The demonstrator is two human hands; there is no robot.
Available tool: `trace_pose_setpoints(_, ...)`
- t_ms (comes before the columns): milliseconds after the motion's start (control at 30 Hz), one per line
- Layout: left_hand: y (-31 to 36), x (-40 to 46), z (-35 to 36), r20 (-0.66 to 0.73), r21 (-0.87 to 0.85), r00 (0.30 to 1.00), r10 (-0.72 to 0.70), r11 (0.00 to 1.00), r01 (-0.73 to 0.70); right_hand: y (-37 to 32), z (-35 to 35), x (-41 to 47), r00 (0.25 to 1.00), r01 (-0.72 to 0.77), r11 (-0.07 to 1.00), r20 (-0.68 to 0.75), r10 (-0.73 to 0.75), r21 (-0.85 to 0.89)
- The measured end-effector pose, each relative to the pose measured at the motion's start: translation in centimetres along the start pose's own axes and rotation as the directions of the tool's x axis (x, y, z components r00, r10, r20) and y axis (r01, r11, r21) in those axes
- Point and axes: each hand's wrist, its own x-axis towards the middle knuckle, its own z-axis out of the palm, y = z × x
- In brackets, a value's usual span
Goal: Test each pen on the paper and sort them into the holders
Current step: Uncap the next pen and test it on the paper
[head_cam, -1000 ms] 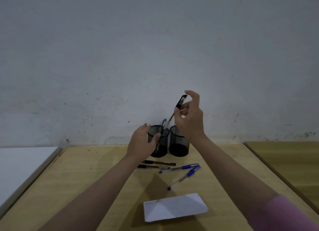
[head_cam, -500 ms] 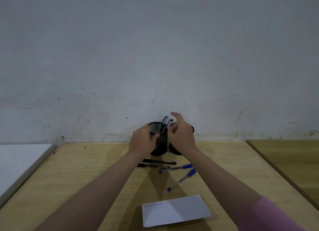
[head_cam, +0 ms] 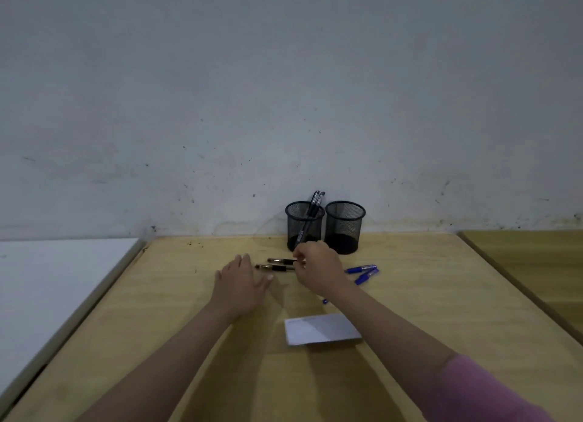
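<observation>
Two pens in the left holder: two dark pens (head_cam: 310,215) now stand in the left holder (head_cam: 304,226); a second ago only one stood there, and the right hand held the other up in the air.
Right holder: the right holder (head_cam: 344,226) has no pen that I can see.
Right hand: the right hand (head_cam: 318,270) has come down from the holders to the table (head_cam: 176,295). Its fingers are curled and pinch the end of a black pen (head_cam: 275,267) that lies flat.
Other black pen: a second black pen (head_cam: 281,260) lies just behind the first one.
Left hand: the left hand (head_cam: 241,282) has let go of the holder. It is spread out, low over the table, and holds nothing.
Blue pens: two blue pens (head_cam: 362,272) lie to the right of the hand.
Paper: the paper (head_cam: 321,329) lies near the person, well apart from the holders.
What it means: one more pen is sorted. I think the black pen is next to be tried on the paper.
</observation>
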Motion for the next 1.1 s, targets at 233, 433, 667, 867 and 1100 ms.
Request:
trace_pose_setpoints(233,-2.3,-1.7,1.7,0.03,0.056,1.0,-0.008,0.998,0.006,-1.1,2.3,0.3,0.99,0.015,0.966,0.137,0.021,-0.258)
trace_pose_setpoints(433,-2.4,-1.8,2.4,-0.039,0.044,0.999,-0.011,0.999,0.012,-0.9,3.1,0.6,0.987,0.039,0.957,0.162,0.008,-0.286)
trace_pose_setpoints(667,-1.7,-3.1,1.7,-0.321,-0.07,0.928,0.187,0.973,-0.22,-1.2,2.8,-0.6,0.975,0.212,0.941,-0.005,-0.221,-0.263)
trace_pose_setpoints(867,-0.2,-3.4,0.4,-0.468,-0.161,0.86,0.205,0.937,-0.311,-1.6,0.5,-2.1,0.905,0.304,0.919,-0.227,-0.361,-0.25)
trace_pose_setpoints(1100,2.7,-4.5,-1.6,-0.549,-0.283,0.815,0.186,0.876,-0.391,-3.5,-3.0,-4.8,0.902,0.026,0.897,-0.397,0.169,0.442)
